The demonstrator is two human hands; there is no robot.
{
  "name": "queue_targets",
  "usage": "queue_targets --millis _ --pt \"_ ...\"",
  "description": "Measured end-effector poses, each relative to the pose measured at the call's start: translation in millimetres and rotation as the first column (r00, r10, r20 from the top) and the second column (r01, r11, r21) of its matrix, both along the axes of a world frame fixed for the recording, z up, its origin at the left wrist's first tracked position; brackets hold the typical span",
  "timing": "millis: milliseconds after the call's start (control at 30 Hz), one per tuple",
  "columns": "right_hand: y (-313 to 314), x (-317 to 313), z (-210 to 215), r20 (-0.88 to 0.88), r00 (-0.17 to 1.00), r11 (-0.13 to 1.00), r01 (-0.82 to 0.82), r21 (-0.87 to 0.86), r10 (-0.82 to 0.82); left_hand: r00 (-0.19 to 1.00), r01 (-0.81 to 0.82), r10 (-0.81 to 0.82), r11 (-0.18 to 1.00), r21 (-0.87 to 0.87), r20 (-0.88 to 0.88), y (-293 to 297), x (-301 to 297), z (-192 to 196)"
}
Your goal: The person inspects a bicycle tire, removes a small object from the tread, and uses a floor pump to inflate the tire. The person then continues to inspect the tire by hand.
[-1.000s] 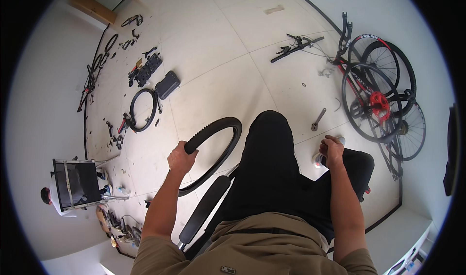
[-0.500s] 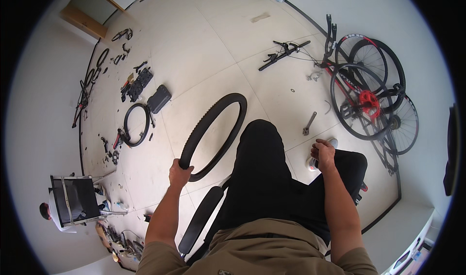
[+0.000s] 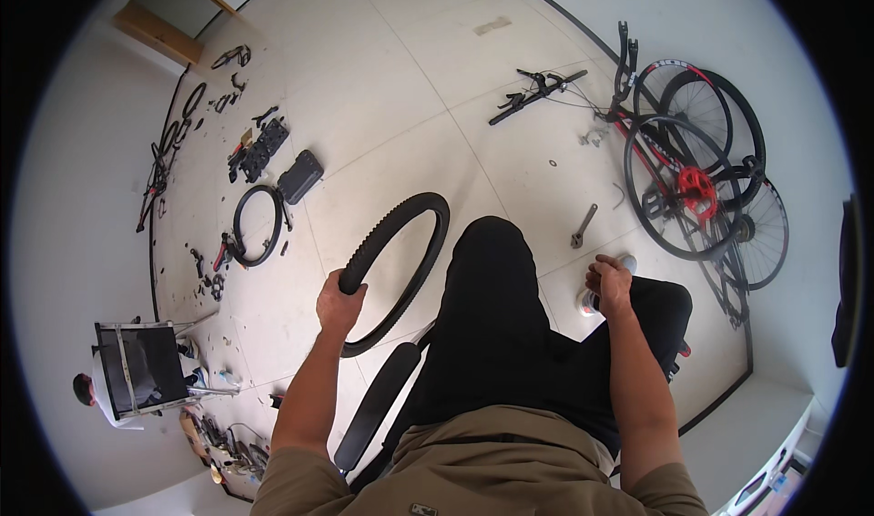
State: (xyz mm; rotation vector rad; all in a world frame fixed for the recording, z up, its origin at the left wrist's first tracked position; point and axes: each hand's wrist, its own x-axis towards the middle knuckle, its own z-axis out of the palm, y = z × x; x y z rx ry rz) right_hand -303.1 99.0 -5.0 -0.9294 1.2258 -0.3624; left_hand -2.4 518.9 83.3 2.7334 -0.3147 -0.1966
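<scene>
A black bicycle tire point(image 3: 374, 239) with a knobby tread is held up in front of my left knee. My left hand point(image 3: 339, 302) grips it at its near left side, thumb over the edge and fingers wrapped round the rubber. Nothing fills the tire's ring; floor shows through it. My right hand point(image 3: 613, 282) hangs by my bent right leg, above a light shoe point(image 3: 587, 302). Its fingers curl loosely inward, and I see nothing in them. A metal crank arm point(image 3: 584, 227) lies on the floor beyond that hand.
Against the right wall leans a bicycle frame with wheels and a red chainring point(image 3: 697, 193). Handlebars point(image 3: 537, 96) lie near it. To the left are an open black tool case point(image 3: 300, 177), a wheel point(image 3: 258, 226) and scattered parts. Someone sits in a chair point(image 3: 141, 368) far left. A black armrest point(image 3: 379, 405) is beside me.
The tire has swung slightly left and toward me, its far end lower in the picture. My left hand has risen with it. My right hand has barely moved.
</scene>
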Motion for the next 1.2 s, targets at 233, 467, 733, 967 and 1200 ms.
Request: queue_targets --millis 233,467,733,967,1200 --pt "-2 0 2 -0.011 1.0 1.0 -0.005 0.01 0.005 0.995 -0.065 0.071 0.995 0.076 -0.072 19 -7 9" --pt "-2 1 -1 -0.013 1.0 1.0 -0.021 0.009 0.021 0.99 -0.079 0.098 0.981 0.176 -0.103 128 -21 -5" --pt "-1 2 -3 -0.005 1.0 1.0 -0.023 0.016 0.023 0.999 -0.05 0.05 0.986 0.159 0.005 99 -22 12" --pt "-1 -1 7 0.005 1.0 0.999 -0.02 0.03 0.02 0.991 0.04 0.006 0.939 0.343 -0.133 40 -1 21" --pt "-2 -4 1 -0.006 1.0 1.0 0.006 0.023 -0.006 0.992 0.056 -0.02 0.954 0.296 -0.124 -9 25 35"
